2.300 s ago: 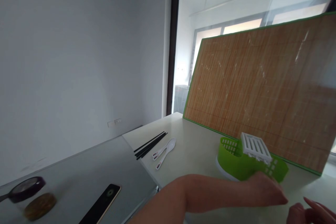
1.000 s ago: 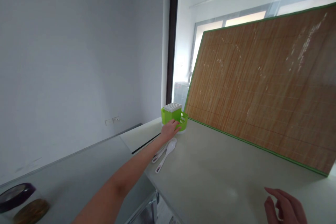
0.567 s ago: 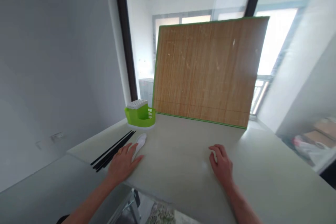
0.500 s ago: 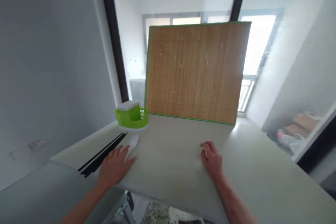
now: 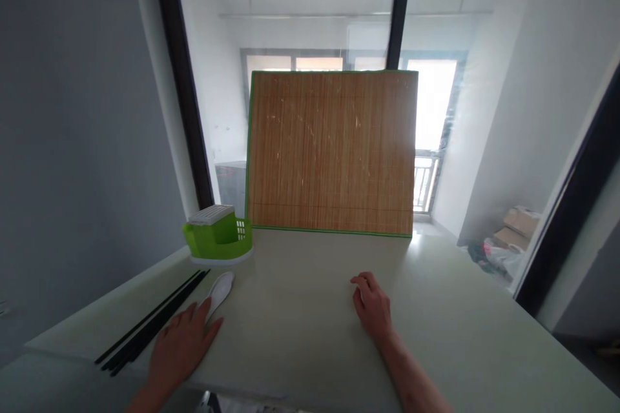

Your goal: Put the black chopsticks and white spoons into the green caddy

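Note:
My left hand lies palm down with its fingers spread. Its fingertips are over the handle end of a white spoon, whose bowl points away from me; whether they touch it I cannot tell. Just left of that hand lie several black chopsticks, roughly side by side on the white table. To the right, my right hand rests on the tabletop, fingers loosely bent, a gap between thumb and forefinger, nothing seen in it. Behind the chopsticks stands a green utensil holder with a white slatted top.
A large wooden board with green edges leans upright at the table's back, against a glass partition with dark frames. A grey wall borders the left side. Cardboard boxes and bags sit beyond, at the right.
My view has tilted up and shifted right, so everything sits lower and further left. Both hands keep about the same places on the table and the same poses.

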### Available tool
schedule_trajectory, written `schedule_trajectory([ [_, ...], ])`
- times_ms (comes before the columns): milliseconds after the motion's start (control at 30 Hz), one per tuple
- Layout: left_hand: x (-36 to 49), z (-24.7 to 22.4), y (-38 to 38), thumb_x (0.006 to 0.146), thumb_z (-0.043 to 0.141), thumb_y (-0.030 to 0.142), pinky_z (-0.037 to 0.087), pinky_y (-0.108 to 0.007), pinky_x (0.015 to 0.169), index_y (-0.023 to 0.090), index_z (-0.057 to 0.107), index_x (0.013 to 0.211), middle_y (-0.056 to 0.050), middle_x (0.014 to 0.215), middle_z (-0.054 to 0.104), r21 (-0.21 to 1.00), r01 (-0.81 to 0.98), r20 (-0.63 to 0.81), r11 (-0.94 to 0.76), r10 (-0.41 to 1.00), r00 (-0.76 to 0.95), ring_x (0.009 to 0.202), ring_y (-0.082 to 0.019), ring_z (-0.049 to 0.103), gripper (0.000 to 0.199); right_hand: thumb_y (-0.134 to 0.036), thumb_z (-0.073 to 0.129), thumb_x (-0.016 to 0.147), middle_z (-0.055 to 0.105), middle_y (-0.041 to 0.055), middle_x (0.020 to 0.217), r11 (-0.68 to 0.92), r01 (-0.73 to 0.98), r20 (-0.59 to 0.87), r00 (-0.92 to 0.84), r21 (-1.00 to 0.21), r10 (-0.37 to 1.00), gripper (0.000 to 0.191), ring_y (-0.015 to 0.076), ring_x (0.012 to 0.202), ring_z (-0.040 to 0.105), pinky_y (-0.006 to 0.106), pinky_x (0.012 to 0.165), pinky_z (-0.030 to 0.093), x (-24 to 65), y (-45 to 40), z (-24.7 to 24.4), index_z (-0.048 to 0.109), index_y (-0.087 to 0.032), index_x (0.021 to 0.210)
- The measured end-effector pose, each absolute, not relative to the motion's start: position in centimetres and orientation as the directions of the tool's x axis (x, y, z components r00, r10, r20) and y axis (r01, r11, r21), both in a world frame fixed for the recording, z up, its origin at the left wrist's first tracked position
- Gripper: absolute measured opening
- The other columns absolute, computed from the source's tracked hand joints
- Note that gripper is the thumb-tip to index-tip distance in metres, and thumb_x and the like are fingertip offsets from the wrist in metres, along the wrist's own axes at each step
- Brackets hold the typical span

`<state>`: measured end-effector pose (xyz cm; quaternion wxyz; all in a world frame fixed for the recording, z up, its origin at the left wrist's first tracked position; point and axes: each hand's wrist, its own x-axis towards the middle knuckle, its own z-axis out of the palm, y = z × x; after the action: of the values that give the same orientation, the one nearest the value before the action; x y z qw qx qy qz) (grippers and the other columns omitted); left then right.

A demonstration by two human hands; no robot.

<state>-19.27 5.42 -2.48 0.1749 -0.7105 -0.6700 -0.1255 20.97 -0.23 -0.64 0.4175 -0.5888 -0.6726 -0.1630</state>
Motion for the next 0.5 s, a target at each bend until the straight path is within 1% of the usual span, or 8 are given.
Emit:
schedule_trajectory([
  [100,-19.3,-2.2,5.0,0.087,0.027,0.04,0.037,-0.041,0.085,0.015,0.043,0.126,-0.013,0.123,0.049,-0.1,0.995,0.4,-0.021,0.915,0.059,0.106,-0.028,0.048,0.049,-0.014,0.035,0.082,0.054,0.0045,0.099,0.255,0.926,0.746,0.04,-0.277,0.665,0.027,0.0139,0.081,0.056,0.023,0.068,0.041,21.0,-0.4,-0.7,0.054,-0.022,0.099],
  [267,-19.4,-1.7,4.6,0.089,0.029,0.032,0.038,-0.039,0.08,0.017,0.041,0.128,-0.011,0.119,0.052,-0.118,0.993,0.34,0.018,0.94,0.024,0.102,-0.027,0.049,0.044,-0.018,0.034,0.084,0.054,0.0045,0.101,0.26,0.925,0.728,0.026,-0.277,0.685,0.026,0.014,0.08,0.055,0.023,0.065,0.04,21.0,-0.4,-0.9,0.054,-0.022,0.101],
  [367,-19.3,-1.3,4.4,0.089,0.031,0.029,0.038,-0.039,0.078,0.015,0.045,0.124,-0.012,0.112,0.056,-0.145,0.988,0.324,0.046,0.946,0.004,0.101,-0.028,0.049,0.041,-0.019,0.034,0.085,0.054,0.0045,0.102,0.265,0.923,0.727,0.021,-0.277,0.686,0.026,0.0144,0.081,0.055,0.023,0.065,0.04,21.1,-0.3,-1.1,0.054,-0.022,0.101],
  [500,-19.4,-1.0,4.4,0.089,0.031,0.029,0.038,-0.037,0.078,0.012,0.05,0.118,-0.013,0.105,0.056,-0.176,0.982,0.358,0.064,0.934,0.003,0.1,-0.028,0.048,0.038,-0.021,0.033,0.085,0.054,0.0046,0.101,0.268,0.922,0.727,0.022,-0.281,0.686,0.026,0.0147,0.08,0.056,0.023,0.063,0.04,21.2,-0.3,-1.1,0.055,-0.022,0.1],
])
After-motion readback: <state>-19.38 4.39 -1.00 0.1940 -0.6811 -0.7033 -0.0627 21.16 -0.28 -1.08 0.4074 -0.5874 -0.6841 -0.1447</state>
